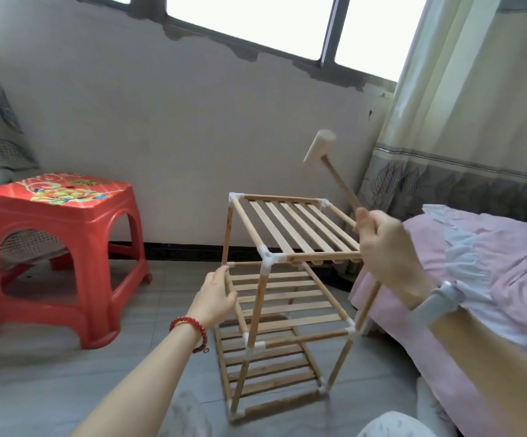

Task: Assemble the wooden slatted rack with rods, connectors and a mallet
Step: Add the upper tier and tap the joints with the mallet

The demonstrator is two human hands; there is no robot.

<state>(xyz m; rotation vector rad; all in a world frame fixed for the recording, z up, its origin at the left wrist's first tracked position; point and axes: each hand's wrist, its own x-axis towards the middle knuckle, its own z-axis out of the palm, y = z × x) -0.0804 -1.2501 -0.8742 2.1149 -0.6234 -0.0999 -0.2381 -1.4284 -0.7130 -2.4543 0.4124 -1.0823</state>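
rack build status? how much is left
Mostly built: the rack stands on the floor with three slatted shelves joined by rods and white connectors. In hand: the right hand grips the mallet, raised above the top shelf, while the left hand steadies the middle tier's left rail. Left: probably tapping the top corner connectors home; joint seating can't be judged here.

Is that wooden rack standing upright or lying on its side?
Upright. The rack stands on the floor, its slatted shelves level and stacked one above another, while the left hand touches a rail.
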